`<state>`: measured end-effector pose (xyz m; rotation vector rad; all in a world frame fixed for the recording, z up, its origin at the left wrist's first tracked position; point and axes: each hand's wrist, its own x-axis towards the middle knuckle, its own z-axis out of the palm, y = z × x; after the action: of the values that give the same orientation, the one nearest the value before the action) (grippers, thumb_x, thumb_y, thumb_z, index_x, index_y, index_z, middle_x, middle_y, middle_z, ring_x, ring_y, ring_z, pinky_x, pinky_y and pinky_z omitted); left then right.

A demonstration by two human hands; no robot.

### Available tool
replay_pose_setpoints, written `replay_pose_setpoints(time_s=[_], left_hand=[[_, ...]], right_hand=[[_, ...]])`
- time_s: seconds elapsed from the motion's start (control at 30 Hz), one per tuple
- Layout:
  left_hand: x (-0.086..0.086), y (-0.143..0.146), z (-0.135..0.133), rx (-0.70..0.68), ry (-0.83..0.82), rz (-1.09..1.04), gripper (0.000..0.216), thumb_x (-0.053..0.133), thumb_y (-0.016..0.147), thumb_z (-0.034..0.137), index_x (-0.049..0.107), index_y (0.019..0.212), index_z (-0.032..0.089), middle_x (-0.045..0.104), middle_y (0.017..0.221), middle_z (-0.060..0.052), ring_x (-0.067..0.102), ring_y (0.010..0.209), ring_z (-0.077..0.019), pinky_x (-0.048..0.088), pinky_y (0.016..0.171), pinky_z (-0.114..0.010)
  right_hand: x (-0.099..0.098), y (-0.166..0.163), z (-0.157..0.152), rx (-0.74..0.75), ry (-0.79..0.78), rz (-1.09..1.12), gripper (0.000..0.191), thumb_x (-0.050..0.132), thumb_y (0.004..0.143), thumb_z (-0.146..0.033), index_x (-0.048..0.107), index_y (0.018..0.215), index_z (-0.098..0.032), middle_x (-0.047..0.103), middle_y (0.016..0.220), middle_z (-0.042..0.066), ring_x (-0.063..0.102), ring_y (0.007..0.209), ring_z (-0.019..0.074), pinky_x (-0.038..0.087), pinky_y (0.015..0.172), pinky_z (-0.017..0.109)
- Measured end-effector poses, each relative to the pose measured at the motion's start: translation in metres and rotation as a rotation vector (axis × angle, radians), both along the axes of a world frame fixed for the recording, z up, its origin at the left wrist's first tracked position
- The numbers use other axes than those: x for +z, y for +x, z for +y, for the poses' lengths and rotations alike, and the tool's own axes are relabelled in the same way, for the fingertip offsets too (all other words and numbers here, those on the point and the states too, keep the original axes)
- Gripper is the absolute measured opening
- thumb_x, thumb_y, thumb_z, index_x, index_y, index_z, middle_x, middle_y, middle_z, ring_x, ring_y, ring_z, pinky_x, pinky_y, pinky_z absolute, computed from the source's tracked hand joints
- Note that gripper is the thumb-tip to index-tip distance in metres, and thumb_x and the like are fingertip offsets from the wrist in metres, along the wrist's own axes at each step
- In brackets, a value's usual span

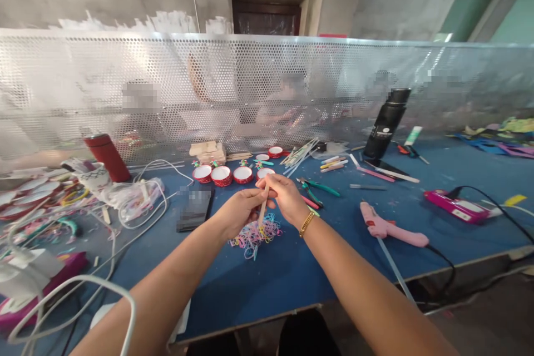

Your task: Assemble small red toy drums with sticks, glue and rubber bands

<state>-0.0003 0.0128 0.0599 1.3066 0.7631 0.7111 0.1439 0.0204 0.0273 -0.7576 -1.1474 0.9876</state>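
Between my two hands, above the table's middle, is a thin flat wooden stick (262,212), held tilted. My left hand (242,208) pinches it from the left side. The fingers of my right hand (287,194) close around its upper end, and a gold bracelet sits on that wrist. Just below lies a loose pile of small coloured rubber bands (255,236). Behind my hands stand several short stacks of red-rimmed white discs (221,174), with little coloured figures beside them. My fingers hide part of the stick.
A pink glue gun (387,228) and green-handled pliers (319,186) lie to the right, near a black bottle (386,125). A dark phone (195,208), a red bottle (107,157) and tangled white cables are at left. A perforated metal screen (233,67) runs along the back.
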Motion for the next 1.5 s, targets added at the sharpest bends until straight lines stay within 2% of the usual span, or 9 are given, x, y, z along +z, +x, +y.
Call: replay_pose_setpoints(time_s=[0.17,0.4,0.5,0.7,1.07,1.17,1.27,1.33,1.5], left_hand=[[0.005,-0.007,0.008,0.033,-0.067,-0.043,0.030,0.084,0.066,0.036,0.076,0.084,0.012,0.064,0.075,-0.003,0.040,0.053,-0.0036,0.028,0.048,-0.018],[0.012,-0.015,0.019,0.310,0.103,-0.022,0.014,0.071,0.079,0.028,0.071,0.081,0.014,0.062,0.069,-0.001,0.044,0.050,-0.0046,0.031,0.046,-0.019],[0.013,-0.014,0.018,0.368,0.128,-0.006,0.012,0.071,0.077,0.024,0.065,0.075,0.015,0.061,0.067,0.000,0.048,0.051,-0.0059,0.033,0.046,-0.019],[0.014,-0.013,0.016,0.361,0.183,0.072,0.008,0.064,0.077,0.022,0.059,0.074,0.017,0.060,0.065,0.001,0.047,0.051,-0.0072,0.029,0.044,-0.018],[0.014,-0.010,0.011,0.272,0.286,0.061,0.007,0.058,0.073,0.018,0.056,0.080,0.017,0.060,0.058,0.002,0.042,0.046,-0.0074,0.028,0.046,-0.020],[0.015,-0.009,0.009,0.251,0.290,0.079,0.009,0.056,0.075,0.016,0.057,0.084,0.017,0.059,0.057,0.003,0.043,0.046,-0.0078,0.029,0.046,-0.020],[0.016,-0.009,0.007,0.234,0.296,0.107,0.008,0.056,0.077,0.016,0.058,0.085,0.017,0.060,0.059,0.003,0.045,0.047,-0.0081,0.031,0.048,-0.021],[0.016,-0.009,0.006,0.227,0.307,0.121,0.007,0.056,0.079,0.016,0.059,0.085,0.017,0.060,0.060,0.002,0.046,0.049,-0.0083,0.032,0.050,-0.021],[0.012,-0.009,0.008,0.204,0.321,0.131,0.006,0.057,0.080,0.016,0.061,0.084,0.017,0.061,0.062,0.001,0.047,0.052,-0.0085,0.033,0.052,-0.021]], right_hand=[[0.003,0.003,-0.001,0.089,-0.051,0.101,0.039,0.065,0.080,-0.059,0.074,0.077,-0.020,0.069,0.073,0.002,0.060,0.065,0.0138,0.047,0.061,0.027],[0.004,0.025,0.008,-0.351,-0.087,0.108,0.041,0.066,0.074,-0.060,0.070,0.077,-0.019,0.067,0.067,0.002,0.055,0.058,0.0119,0.041,0.055,0.025],[0.005,0.033,0.009,-0.453,-0.038,0.077,0.039,0.063,0.077,-0.058,0.067,0.078,-0.019,0.065,0.066,0.001,0.055,0.058,0.0122,0.041,0.056,0.025],[0.007,0.044,0.007,-0.581,0.039,0.092,0.033,0.061,0.080,-0.050,0.068,0.079,-0.018,0.064,0.065,0.001,0.054,0.059,0.0115,0.043,0.058,0.025],[0.004,0.069,0.017,-0.735,0.048,0.042,0.039,0.054,0.082,-0.056,0.065,0.079,-0.018,0.062,0.064,0.001,0.053,0.055,0.0120,0.042,0.054,0.024],[0.014,0.084,0.012,-0.772,-0.024,-0.273,0.035,0.053,0.084,-0.049,0.069,0.079,-0.018,0.068,0.068,0.004,0.058,0.059,0.0149,0.044,0.056,0.026],[0.027,0.094,0.003,-0.728,-0.184,-0.972,0.025,0.055,0.084,-0.037,0.072,0.073,-0.021,0.074,0.076,0.007,0.065,0.070,0.0195,0.045,0.064,0.030],[0.031,0.096,-0.001,-0.678,-0.302,-1.294,0.020,0.061,0.080,-0.029,0.073,0.066,-0.022,0.075,0.076,0.009,0.068,0.076,0.0231,0.046,0.068,0.032],[0.016,0.087,0.006,-0.637,-0.492,-1.468,0.007,0.072,0.071,-0.020,0.076,0.066,-0.016,0.075,0.079,0.021,0.071,0.089,0.0334,0.049,0.077,0.040]])
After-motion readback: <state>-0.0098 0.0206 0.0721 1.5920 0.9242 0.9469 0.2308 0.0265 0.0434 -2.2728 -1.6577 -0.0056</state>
